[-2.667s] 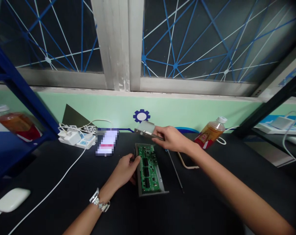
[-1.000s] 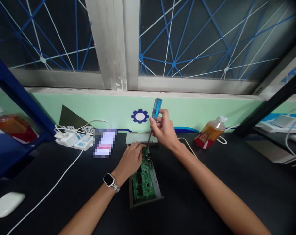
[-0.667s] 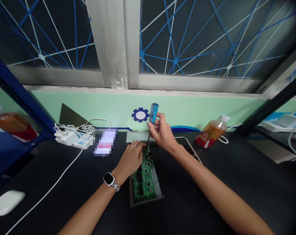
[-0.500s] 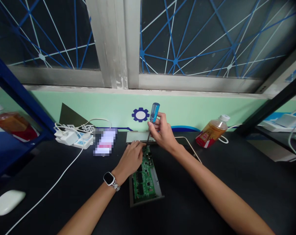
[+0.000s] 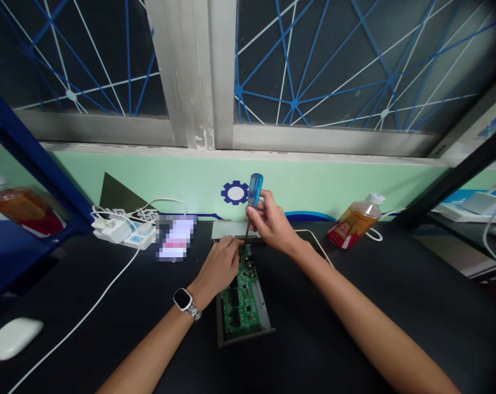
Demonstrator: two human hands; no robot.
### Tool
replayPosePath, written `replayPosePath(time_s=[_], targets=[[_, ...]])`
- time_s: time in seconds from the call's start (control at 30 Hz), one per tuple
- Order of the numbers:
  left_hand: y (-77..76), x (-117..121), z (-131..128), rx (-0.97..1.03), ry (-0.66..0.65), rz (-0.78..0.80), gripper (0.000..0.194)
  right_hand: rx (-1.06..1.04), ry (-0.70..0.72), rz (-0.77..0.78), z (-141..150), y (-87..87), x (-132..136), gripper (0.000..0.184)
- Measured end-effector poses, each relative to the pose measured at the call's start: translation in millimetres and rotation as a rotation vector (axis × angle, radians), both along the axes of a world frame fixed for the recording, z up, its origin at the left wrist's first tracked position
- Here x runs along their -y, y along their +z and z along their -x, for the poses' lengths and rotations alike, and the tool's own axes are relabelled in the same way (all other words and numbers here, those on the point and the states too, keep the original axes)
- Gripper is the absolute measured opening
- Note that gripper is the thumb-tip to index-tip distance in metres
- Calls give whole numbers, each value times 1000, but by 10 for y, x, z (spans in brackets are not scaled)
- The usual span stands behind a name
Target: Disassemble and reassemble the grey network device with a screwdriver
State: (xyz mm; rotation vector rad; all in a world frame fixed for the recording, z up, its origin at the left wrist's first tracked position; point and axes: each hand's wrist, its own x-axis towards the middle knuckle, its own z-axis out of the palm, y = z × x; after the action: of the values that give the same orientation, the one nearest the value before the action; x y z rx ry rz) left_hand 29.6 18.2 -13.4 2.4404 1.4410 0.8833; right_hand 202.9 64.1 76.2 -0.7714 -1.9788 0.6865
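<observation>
A green circuit board [image 5: 240, 301] lies in a grey metal tray [image 5: 268, 317] on the black table. My left hand [image 5: 219, 267] rests curled on the board's far left corner, fingers pressed down beside the screwdriver tip. My right hand [image 5: 270, 221] grips a screwdriver [image 5: 253, 191] with a clear blue handle, held nearly upright, its shaft reaching down to the board's far end. A grey metal cover [image 5: 225, 230] lies flat just behind the board.
A white power strip [image 5: 125, 232] with plugs and cables sits at the left, a lit phone [image 5: 174, 238] beside it. An amber drink bottle [image 5: 352, 221] lies at the right. A white device [image 5: 12, 338] sits near the left edge. Blue shelving stands left.
My right hand put the metal cover down behind the board and took up the screwdriver. Over the last second the handle dropped a little and turned slightly; my left hand stayed on the board.
</observation>
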Motion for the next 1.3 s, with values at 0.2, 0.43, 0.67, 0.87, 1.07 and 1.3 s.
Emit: replayPosePath(time_s=[0.2,0.43,0.67,0.87,1.07,1.3], targets=[[73,-46,-20,130,-25,22,26,-38,49,54,-27,3,-28,24],[144,-144,-77,468,-111,157,24,-135,-68,147,21,-27,-59,34],[130,-133,-53,527,-100,180,22,-87,-42,132,35,8,-28,32],[138,-142,-49,542,-105,193,19,-101,114,258,4,-19,-66,27],[209,-166,-45,563,-141,184,25,-105,208,327,-36,10,-106,31],[239,-200,-30,617,-111,224,22,-63,82,305,-56,-40,-94,34]])
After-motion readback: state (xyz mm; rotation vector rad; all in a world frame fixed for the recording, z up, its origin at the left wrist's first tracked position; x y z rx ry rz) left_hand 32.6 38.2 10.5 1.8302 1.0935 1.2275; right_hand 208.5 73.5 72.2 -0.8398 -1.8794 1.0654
